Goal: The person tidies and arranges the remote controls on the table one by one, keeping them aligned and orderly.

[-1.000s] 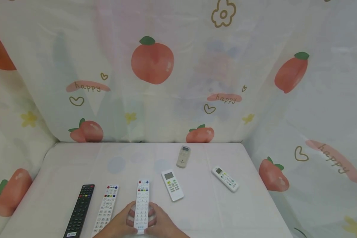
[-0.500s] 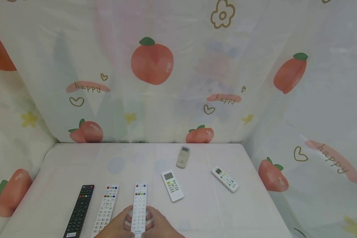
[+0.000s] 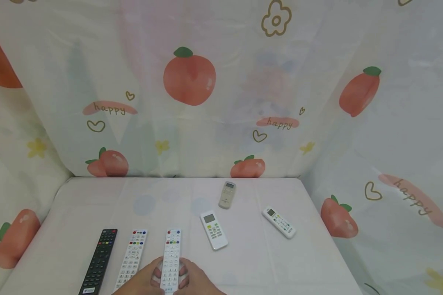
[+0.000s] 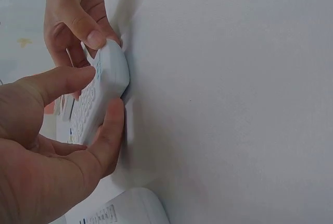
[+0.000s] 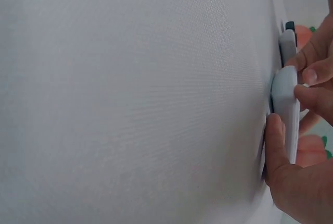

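Both hands, left (image 3: 144,280) and right (image 3: 195,280), pinching the white remote (image 3: 171,258) at 6 o'clock; best slid straight beside its neighbour (image 3: 132,256), sides even

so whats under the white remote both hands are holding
The white remote lies on the cloth-covered table, with left hand and right hand gripping its near end. Whether fingers reach beneath it is hidden.
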`<state>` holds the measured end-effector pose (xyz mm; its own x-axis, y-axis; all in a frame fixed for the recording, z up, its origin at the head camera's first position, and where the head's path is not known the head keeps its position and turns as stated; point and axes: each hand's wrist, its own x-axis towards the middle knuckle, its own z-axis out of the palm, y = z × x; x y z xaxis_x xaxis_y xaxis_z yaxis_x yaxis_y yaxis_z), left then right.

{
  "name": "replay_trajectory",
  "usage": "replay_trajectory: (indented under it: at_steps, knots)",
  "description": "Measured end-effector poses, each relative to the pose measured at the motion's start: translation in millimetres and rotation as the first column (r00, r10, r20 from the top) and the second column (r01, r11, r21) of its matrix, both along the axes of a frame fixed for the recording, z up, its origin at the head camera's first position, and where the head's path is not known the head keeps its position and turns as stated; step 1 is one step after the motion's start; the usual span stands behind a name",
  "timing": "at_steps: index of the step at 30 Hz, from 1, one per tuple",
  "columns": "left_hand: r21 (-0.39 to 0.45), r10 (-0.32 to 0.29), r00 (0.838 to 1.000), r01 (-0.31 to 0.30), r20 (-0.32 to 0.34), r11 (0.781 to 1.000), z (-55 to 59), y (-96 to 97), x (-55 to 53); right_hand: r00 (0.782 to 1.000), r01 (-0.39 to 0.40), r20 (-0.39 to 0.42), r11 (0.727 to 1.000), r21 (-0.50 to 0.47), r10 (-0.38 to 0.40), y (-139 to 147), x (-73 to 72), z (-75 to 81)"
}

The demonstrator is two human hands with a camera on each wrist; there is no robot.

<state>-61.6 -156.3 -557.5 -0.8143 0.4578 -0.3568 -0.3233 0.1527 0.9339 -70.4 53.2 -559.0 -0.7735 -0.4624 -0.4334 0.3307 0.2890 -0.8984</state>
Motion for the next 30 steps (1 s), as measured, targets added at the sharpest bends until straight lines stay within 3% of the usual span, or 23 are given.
replay_trajectory:
  at_steps: [2, 3, 6, 7, 9, 12, 16, 22, 30]
  knots:
    - [-0.18, 0.022, 0.998, -0.031, -0.055, 0.983, 5.1, 2.2, -2.4, 1.0, 0.006, -0.003, 1.0, 0.014, -0.006, -1, -0.5, -0.6]
    - [-0.273, 0.03, 0.997, -0.051, -0.077, 0.961, 7.9, 3.6, -4.2, 1.0, 0.01, -0.004, 1.0, 0.024, -0.01, -1, -0.9, -1.1]
    - [-0.5, 0.051, 0.991, -0.107, -0.125, 0.859, 19.0, 6.2, -10.9, 1.0, 0.013, 0.001, 0.999, 0.048, -0.013, -2, -2.2, -2.7]
    - [-0.535, 0.056, 0.988, -0.124, -0.14, 0.836, 22.3, 6.6, -13.5, 1.0, 0.013, -0.005, 0.998, 0.056, -0.013, -1, -2.6, -3.3]
    - [-0.55, 0.061, 0.982, -0.151, -0.178, 0.822, 28.6, 6.2, -18.5, 1.0, 0.008, -0.016, 0.997, 0.077, -0.007, 0, -3.2, -4.6]
    - [-0.527, 0.052, 0.965, -0.184, -0.256, 0.83, 36.0, 5.6, -25.8, 0.998, -0.001, -0.059, 0.994, 0.107, 0.007, 6, -3.3, -5.5]
    - [-0.462, 0.033, 0.938, -0.201, -0.346, 0.864, 39.9, 5.9, -35.9, 0.99, -0.006, -0.139, 0.991, 0.133, 0.025, 16, -3.8, -1.2]
    - [-0.355, -0.065, 0.881, -0.12, -0.468, 0.927, 36.5, 10.8, -54.8, 0.96, 0.012, -0.28, 0.991, 0.13, 0.026, 35, -11.0, 10.0]
    - [-0.333, -0.173, 0.807, -0.03, -0.564, 0.942, 35.7, 27.5, -83.2, 0.899, 0.047, -0.434, 0.975, 0.216, 0.053, 63, -26.3, 14.8]
